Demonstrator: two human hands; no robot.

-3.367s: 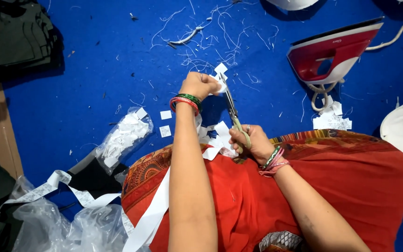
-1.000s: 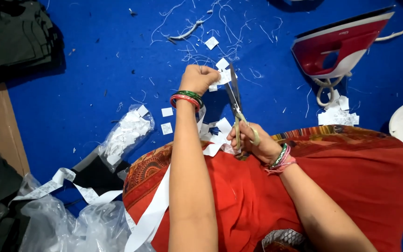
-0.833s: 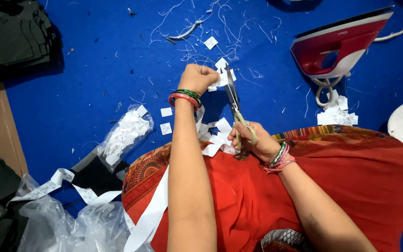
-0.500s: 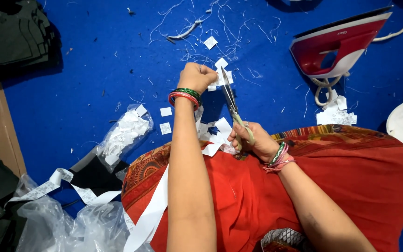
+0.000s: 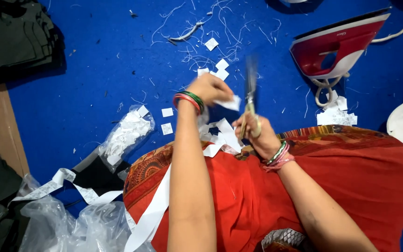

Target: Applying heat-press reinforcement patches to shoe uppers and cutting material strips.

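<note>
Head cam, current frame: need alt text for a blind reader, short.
Seen from above, a right hand holds scissors beside a white strip pinched in the left hand, over a blue surface littered with white squares. A red iron stands at upper right.

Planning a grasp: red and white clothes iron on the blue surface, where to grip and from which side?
Probably the arched handle of the red and white clothes iron, above the oval opening. The iron appears to stand on its heel with the handle side facing the camera, so come from that open side, avoiding the white cord at the right.
</note>
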